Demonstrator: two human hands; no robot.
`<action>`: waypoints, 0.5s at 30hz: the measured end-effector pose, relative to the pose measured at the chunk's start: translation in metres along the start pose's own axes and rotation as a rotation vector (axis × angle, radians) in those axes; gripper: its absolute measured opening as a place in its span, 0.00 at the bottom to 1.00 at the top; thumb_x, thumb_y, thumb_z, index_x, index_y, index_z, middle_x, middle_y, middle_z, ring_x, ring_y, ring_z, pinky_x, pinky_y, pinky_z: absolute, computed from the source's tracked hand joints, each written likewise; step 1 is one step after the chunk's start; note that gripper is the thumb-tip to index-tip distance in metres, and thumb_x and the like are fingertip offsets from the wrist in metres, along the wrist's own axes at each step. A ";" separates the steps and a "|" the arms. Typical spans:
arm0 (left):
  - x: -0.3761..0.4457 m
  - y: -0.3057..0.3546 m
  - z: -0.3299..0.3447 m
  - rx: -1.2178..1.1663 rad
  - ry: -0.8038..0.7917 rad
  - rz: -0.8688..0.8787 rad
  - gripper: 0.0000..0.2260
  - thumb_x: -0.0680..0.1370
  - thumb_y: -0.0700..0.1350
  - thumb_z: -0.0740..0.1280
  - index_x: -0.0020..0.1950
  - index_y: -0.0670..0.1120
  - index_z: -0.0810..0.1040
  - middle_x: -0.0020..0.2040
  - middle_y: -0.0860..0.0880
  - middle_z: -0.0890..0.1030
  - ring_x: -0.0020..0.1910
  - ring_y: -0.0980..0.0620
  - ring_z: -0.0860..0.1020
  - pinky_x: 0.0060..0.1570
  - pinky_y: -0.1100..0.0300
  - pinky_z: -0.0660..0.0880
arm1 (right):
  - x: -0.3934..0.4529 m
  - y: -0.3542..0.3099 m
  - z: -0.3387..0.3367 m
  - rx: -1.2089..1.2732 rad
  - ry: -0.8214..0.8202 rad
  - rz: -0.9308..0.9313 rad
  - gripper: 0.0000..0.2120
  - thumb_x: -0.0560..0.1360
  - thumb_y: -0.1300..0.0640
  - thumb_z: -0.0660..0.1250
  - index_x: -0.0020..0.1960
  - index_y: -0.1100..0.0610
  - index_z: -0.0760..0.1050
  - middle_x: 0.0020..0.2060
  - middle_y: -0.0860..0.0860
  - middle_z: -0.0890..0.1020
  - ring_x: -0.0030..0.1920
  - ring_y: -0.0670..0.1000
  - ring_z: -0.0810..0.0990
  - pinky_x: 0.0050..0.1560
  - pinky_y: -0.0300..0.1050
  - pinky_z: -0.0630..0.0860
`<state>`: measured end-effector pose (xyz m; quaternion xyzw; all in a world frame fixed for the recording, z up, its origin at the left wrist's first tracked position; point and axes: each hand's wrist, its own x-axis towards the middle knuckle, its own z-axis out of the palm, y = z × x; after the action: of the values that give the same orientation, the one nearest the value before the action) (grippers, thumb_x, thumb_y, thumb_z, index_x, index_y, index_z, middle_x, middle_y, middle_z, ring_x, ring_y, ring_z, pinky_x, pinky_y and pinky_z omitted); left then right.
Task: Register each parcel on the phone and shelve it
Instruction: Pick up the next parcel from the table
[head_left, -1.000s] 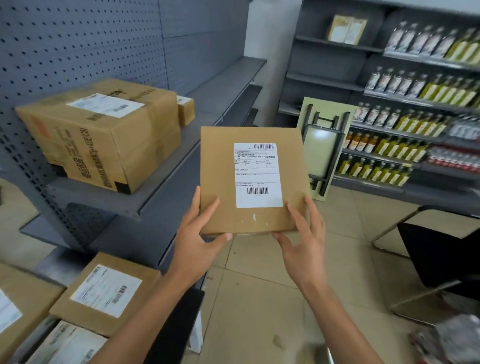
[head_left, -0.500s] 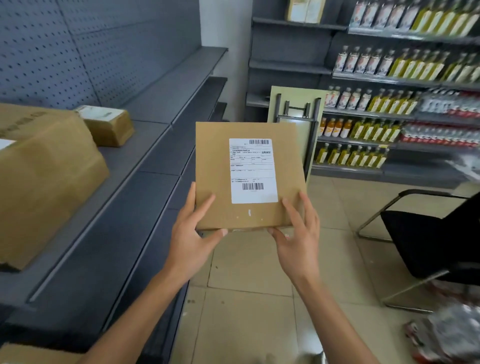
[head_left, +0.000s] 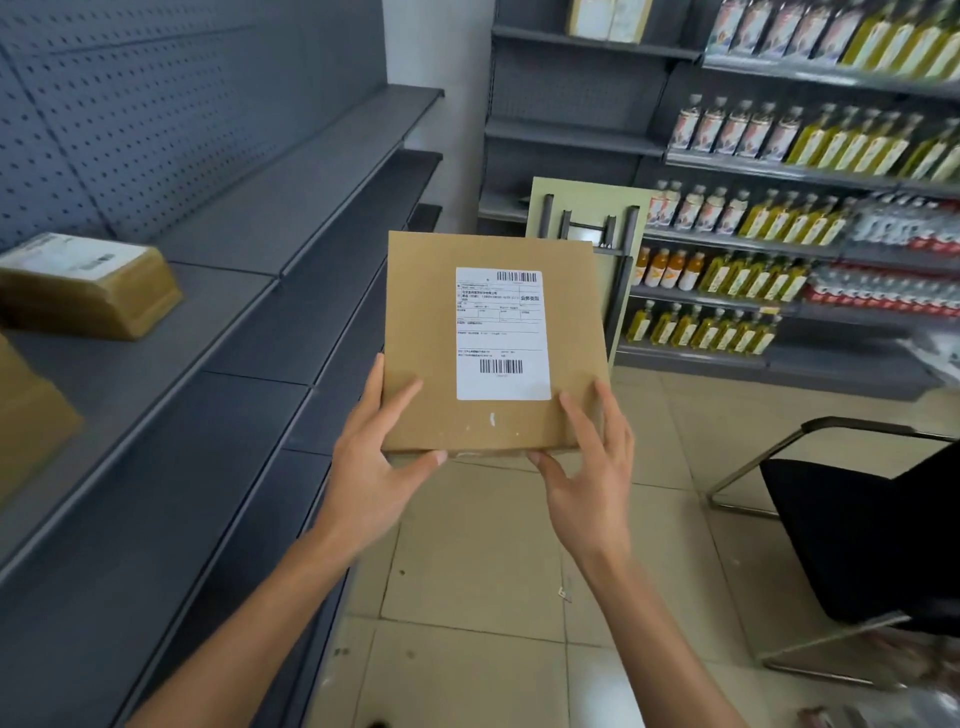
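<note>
parcel: a flat brown cardboard parcel (head_left: 431, 332) held up in the air in front of the person, above the tiled floor (head_left: 467, 571), just right of the grey shelving (head_left: 223, 332); it touches no shelf.
label: a white shipping label (head_left: 502, 332) with two barcodes sits on the parcel's upper face, toward its right half, facing the camera.
left hand: the left hand (head_left: 371, 467) holds the parcel's near left corner; thumb hooked under the near edge, fingers laid up along the left side and onto the face.
right hand: the right hand (head_left: 589, 467) holds the near right corner; thumb at the near edge, fingers spread up the face just below and right of the label.
parcel to hands: it lies between the two hands, its far part reaching out beyond the fingertips.
shelf at left: a small brown box (head_left: 98, 291) with a label on top rests on the grey shelf, well apart from the held parcel; the corner of another carton (head_left: 26, 415) shows at the left edge.
background: bottles (head_left: 753, 270) line the far shelves; a black chair (head_left: 857, 530) stands at right.
</note>
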<state>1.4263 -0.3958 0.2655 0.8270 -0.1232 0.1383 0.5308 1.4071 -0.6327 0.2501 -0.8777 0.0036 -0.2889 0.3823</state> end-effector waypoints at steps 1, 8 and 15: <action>0.010 -0.006 0.000 -0.004 -0.001 0.001 0.38 0.71 0.40 0.80 0.77 0.57 0.69 0.82 0.63 0.52 0.78 0.65 0.56 0.72 0.58 0.63 | 0.008 0.003 0.008 0.003 0.004 -0.003 0.35 0.70 0.61 0.80 0.74 0.51 0.73 0.81 0.52 0.60 0.79 0.55 0.58 0.75 0.65 0.64; 0.088 -0.048 -0.006 0.032 -0.040 -0.020 0.37 0.72 0.40 0.79 0.77 0.57 0.69 0.82 0.61 0.50 0.78 0.67 0.55 0.74 0.63 0.59 | 0.074 0.013 0.066 -0.026 -0.015 0.010 0.34 0.71 0.59 0.80 0.74 0.51 0.73 0.80 0.51 0.60 0.79 0.56 0.58 0.75 0.65 0.63; 0.188 -0.079 -0.017 0.070 -0.090 0.018 0.37 0.72 0.42 0.79 0.77 0.57 0.67 0.82 0.62 0.49 0.78 0.67 0.53 0.75 0.61 0.58 | 0.156 0.013 0.112 -0.061 0.020 -0.012 0.33 0.71 0.58 0.80 0.74 0.52 0.74 0.80 0.53 0.62 0.79 0.56 0.59 0.75 0.66 0.63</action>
<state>1.6272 -0.3588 0.2736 0.8493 -0.1493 0.1098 0.4944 1.5968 -0.6028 0.2594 -0.8860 0.0108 -0.2997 0.3536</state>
